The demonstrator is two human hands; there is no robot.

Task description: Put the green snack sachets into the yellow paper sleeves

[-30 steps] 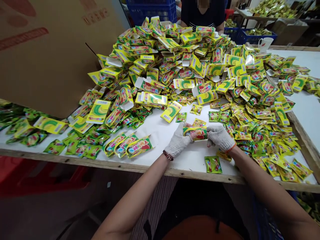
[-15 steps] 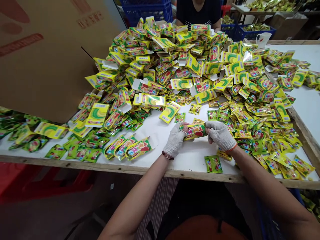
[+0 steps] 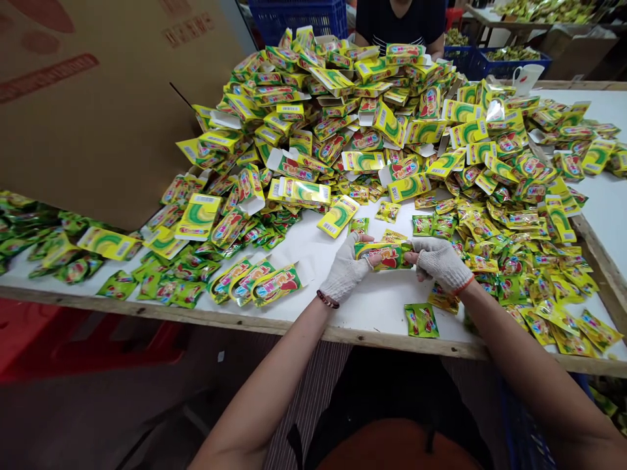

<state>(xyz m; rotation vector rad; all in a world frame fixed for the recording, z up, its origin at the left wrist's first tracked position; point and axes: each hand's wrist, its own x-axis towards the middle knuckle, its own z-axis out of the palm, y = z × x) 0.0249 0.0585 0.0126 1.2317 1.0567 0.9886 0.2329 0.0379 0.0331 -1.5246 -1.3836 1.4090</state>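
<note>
**Left hand and right hand grip 1 small printed box**

In the head view, the small printed box lies sideways between the 2 hands, over the white tabletop near its front edge. The left hand is closed around the left end, its thumb across the lettered front; the right hand pinches the other end between thumb and fingers. Both wear pale gloves that leave fingertips bare, and a beaded bracelet circles the left wrist.

To the left of the left hand, 3 boxes lie slanted in a close row, pale flaps showing at the end of the row. 1 green packet lies below the right hand, near the wooden edge. Yellow packets spread to the right; green packets gather at the left, near a big cardboard carton. Beyond the hands rises a large heap of boxes, some with flaps open. Behind it is another person in a dark top; a white mug stands farther right.
</note>
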